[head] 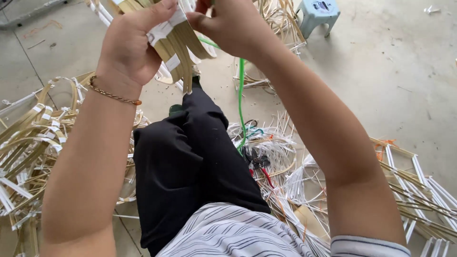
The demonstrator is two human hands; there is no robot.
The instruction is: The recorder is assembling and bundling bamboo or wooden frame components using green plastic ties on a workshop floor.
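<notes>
While both hands work raised above the lap, the left hand (126, 45) clamps a taped bundle of bamboo strips (176, 45).
The right hand (233, 26) pinches what appears to be green cord (241, 90). The strips look light, springy and splinter-prone; they are best gripped at the white tape bands (164, 29).

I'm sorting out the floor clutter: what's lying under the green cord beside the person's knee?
The green cord runs down onto loose white strips and a dark tool with red handles. Its lower end is hidden among them and behind the black trouser leg.

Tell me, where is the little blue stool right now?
In the head view, the blue stool stands on the concrete floor at the top, right of the person's right hand, beside bamboo strip frames.
</notes>
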